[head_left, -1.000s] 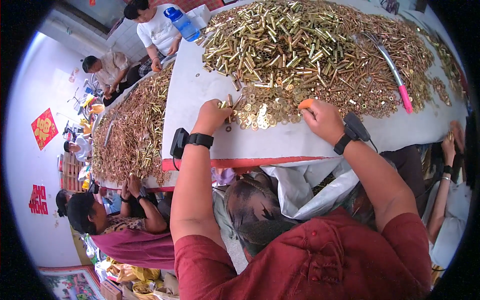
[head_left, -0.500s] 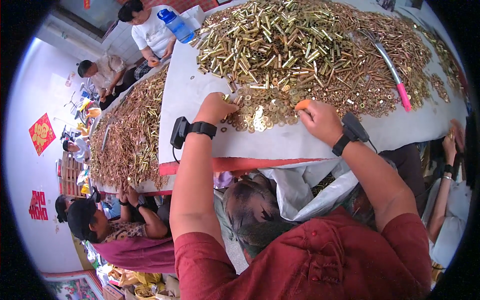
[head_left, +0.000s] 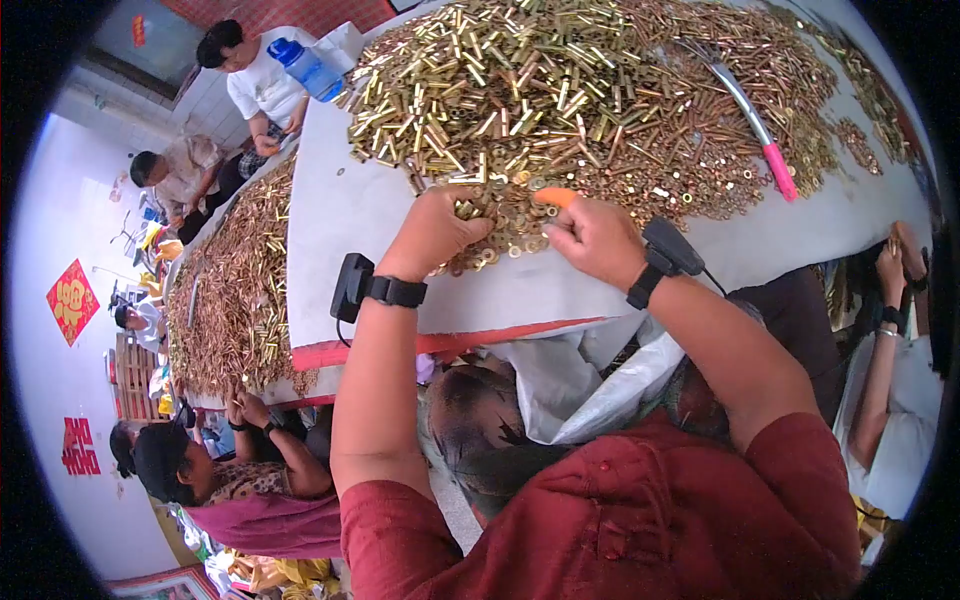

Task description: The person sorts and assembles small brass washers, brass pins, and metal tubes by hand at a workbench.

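Note:
My left hand (head_left: 432,236) is curled at the near edge of a heap of brass tubes (head_left: 520,100). Several short brass tubes (head_left: 468,209) show between its thumb and fingers. Flat brass washers (head_left: 522,238) lie loose between my hands. To their right, my right hand (head_left: 600,247) is closed with thumb and index finger bent together; an orange finger cot (head_left: 556,196) covers one finger. Whatever its fingertips pinch is too small to make out. Both wrists wear black straps with small boxes.
The white-covered table (head_left: 350,215) has a red front edge. Small nuts (head_left: 688,188) and a curved metal tool with a pink handle (head_left: 779,172) lie to the right. A white sack (head_left: 560,395) hangs below the edge. Co-workers sit around a second heap (head_left: 235,285) at left; a blue bottle (head_left: 305,68) stands beyond.
Both hands have shifted left in the picture with the view. My left hand has come in over the washers, and brass tubes now show in it. Fewer washers show between my hands.

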`<state>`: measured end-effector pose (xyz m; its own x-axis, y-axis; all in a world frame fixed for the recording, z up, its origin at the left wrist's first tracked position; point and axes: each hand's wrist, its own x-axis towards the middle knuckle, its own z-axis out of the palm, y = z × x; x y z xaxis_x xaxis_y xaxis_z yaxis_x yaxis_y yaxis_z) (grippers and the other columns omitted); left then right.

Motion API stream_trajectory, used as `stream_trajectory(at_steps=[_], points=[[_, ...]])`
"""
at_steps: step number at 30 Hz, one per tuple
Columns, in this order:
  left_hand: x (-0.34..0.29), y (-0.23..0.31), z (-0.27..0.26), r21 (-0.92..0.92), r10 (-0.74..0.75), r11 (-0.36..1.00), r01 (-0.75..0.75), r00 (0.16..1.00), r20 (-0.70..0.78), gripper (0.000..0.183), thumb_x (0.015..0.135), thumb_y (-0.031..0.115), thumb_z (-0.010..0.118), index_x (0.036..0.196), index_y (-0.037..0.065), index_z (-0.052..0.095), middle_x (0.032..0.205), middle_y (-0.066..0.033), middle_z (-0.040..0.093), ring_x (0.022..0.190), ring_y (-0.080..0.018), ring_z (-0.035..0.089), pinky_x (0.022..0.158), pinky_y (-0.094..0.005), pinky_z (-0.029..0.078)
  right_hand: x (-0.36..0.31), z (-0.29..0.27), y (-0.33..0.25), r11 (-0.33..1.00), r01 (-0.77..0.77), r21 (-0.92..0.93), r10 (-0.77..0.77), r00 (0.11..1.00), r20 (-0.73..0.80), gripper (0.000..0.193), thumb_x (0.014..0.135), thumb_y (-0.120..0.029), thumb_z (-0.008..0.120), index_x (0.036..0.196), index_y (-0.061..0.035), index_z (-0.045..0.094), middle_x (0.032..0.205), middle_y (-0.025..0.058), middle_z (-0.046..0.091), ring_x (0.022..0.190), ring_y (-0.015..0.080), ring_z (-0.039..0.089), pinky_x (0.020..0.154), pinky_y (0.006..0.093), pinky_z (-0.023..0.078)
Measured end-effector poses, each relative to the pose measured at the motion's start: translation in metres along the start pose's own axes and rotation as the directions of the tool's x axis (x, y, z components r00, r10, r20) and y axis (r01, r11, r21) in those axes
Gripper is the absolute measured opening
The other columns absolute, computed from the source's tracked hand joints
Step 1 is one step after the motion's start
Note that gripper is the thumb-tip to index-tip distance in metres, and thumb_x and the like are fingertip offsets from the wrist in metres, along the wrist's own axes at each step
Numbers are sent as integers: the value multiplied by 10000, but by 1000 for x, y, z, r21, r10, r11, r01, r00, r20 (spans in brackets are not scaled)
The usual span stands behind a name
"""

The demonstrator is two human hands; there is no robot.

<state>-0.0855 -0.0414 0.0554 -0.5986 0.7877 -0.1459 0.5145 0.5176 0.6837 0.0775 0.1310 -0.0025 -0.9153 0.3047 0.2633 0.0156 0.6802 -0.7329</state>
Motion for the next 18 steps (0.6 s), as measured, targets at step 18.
stream_trajectory(at_steps=[18], points=[[6, 27, 75, -996, -246, 61, -69, 966, -82, 111, 936, 148, 636, 966, 100, 541, 848, -92, 636, 514, -90, 470, 422, -193, 314, 44, -45, 19, 837, 103, 537, 127, 918, -375, 348, 897, -68, 637, 1225, -31, 526, 807, 34, 606, 671, 83, 564, 598, 242, 474]])
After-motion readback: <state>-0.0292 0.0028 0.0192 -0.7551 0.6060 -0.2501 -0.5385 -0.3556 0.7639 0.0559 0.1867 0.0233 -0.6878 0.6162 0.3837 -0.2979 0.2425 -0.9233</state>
